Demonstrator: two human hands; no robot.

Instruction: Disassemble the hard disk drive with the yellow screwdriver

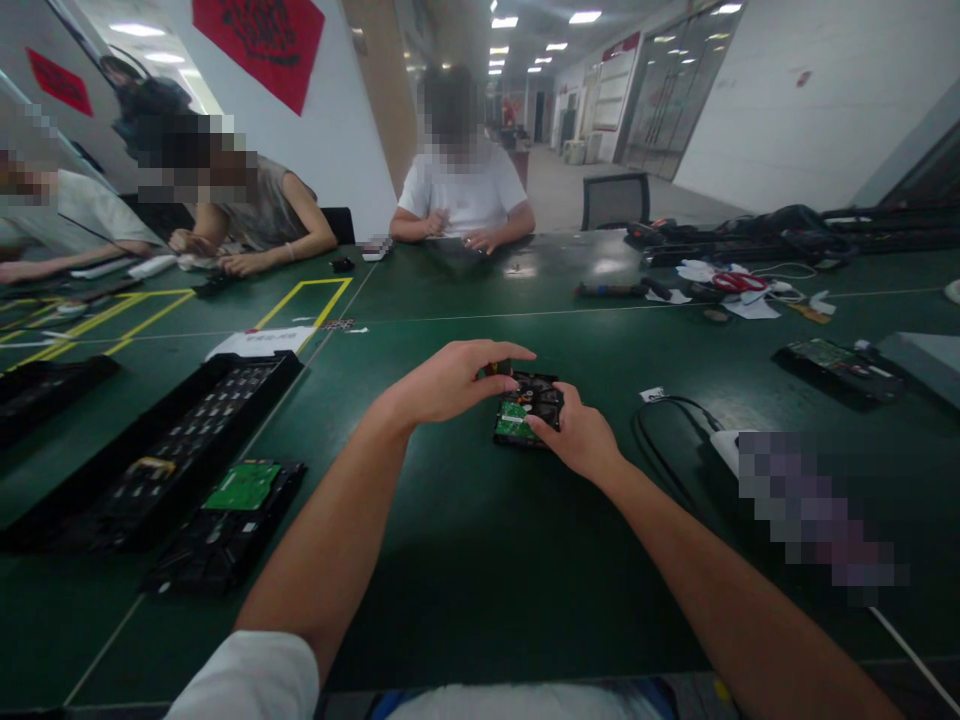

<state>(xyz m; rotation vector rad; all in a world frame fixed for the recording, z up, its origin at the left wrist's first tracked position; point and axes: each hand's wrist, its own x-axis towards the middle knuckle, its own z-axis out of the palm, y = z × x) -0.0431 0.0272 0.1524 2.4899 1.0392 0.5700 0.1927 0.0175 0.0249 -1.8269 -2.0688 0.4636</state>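
Note:
A hard drive [516, 424] with its green circuit board facing up lies on the green table in front of me. My right hand [581, 430] grips its right side, thumb on top and fingers along the far edge. Over the drive's far left corner is my left hand [457, 380], thumb and fingers curled around a small dark thing [497, 368] that is too hidden to name. A second hard drive [244, 485], also board side up, rests beside my left forearm. Farther right sits another drive-like unit [840, 370] with a green board.
Long black trays [161, 450] lie at the left, near a white paper [259, 342]. A cable [652, 440] and a white power strip [724, 440] are on the right. Tools and tangled cords [742, 280] lie at the back right. Co-workers [461, 190] sit across the table.

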